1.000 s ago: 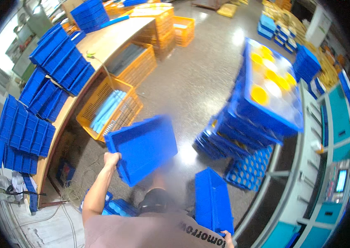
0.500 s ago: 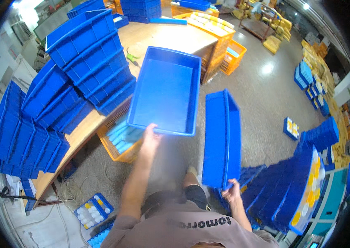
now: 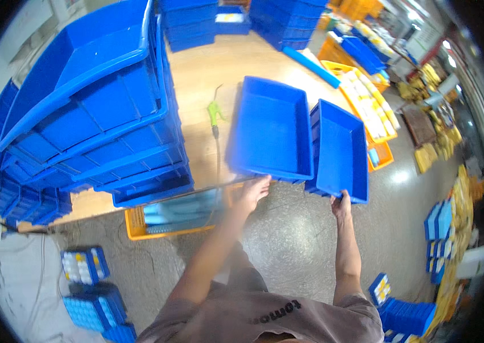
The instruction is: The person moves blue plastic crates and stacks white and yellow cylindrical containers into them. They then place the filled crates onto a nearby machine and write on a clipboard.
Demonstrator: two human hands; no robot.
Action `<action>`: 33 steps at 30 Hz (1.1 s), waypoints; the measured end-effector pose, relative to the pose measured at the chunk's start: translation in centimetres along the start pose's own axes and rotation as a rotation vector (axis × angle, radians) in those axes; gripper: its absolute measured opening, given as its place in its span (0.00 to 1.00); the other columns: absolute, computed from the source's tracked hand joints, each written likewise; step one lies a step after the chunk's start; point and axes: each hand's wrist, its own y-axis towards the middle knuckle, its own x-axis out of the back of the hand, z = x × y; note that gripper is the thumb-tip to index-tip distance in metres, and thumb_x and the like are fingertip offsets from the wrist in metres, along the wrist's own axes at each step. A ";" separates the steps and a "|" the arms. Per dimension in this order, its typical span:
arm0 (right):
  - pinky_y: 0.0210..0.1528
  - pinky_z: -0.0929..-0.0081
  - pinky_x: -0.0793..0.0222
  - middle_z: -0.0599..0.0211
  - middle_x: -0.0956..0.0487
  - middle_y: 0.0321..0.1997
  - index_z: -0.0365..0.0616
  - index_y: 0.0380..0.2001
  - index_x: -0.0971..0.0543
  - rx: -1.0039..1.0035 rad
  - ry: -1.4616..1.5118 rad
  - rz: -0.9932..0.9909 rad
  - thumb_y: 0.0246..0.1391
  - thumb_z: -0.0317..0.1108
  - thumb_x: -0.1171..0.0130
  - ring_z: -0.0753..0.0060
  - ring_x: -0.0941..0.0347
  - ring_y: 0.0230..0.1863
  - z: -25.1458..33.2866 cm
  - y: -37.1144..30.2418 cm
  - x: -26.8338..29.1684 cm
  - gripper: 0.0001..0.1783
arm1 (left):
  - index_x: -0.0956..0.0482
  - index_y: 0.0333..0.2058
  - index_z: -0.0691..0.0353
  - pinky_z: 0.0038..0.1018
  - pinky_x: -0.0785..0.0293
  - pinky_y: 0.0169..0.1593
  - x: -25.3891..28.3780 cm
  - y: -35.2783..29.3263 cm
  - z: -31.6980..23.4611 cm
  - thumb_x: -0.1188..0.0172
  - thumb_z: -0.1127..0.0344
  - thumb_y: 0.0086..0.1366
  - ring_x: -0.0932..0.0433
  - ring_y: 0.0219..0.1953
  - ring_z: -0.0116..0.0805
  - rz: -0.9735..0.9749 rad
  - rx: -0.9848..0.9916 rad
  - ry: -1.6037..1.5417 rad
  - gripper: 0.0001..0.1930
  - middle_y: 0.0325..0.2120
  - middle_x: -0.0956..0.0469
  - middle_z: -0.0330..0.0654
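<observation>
Both shallow rectangular blue plastic trays have swung forward over the pale wooden workbench [image 3: 207,68] since half a second ago. Left hand [image 3: 253,191] grips the near rim of the flat left tray [image 3: 273,128]; right hand [image 3: 342,203] clasps the near edge of the right tray [image 3: 339,148], tilted beside it. Setting down seems under way; next calls for lowering them level, clear of the green-handled air gun [image 3: 214,111] and the tall blue crate stack [image 3: 99,114].
</observation>
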 end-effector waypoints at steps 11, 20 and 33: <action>0.52 0.67 0.32 0.62 0.28 0.55 0.39 0.61 0.36 -0.355 -0.841 0.788 0.65 0.55 0.54 0.67 0.31 0.54 -8.5 -3.4 -13.6 0.33 | 0.23 0.46 0.65 0.41 0.30 0.49 7.2 -1.1 1.4 0.50 0.52 0.68 0.24 0.46 0.47 -0.481 -0.273 0.518 0.21 0.44 0.23 0.54; 0.60 0.69 0.32 0.53 0.30 0.61 0.32 0.62 0.38 -0.562 -0.205 0.954 0.65 0.53 0.54 0.63 0.32 0.60 -13.2 -11.2 -36.7 0.36 | 0.20 0.33 0.57 0.38 0.29 0.37 3.1 -17.0 -4.2 0.46 0.59 0.64 0.21 0.34 0.44 -0.037 -0.682 0.842 0.10 0.28 0.21 0.47; 0.45 0.69 0.31 0.53 0.23 0.47 0.31 0.55 0.30 1.529 -1.064 0.963 0.61 0.41 0.42 0.61 0.28 0.41 -22.9 -33.4 -18.7 0.27 | 0.22 0.46 0.62 0.45 0.30 0.51 30.1 -47.4 19.1 0.45 0.52 0.63 0.25 0.48 0.50 -0.978 -0.269 0.549 0.21 0.45 0.23 0.52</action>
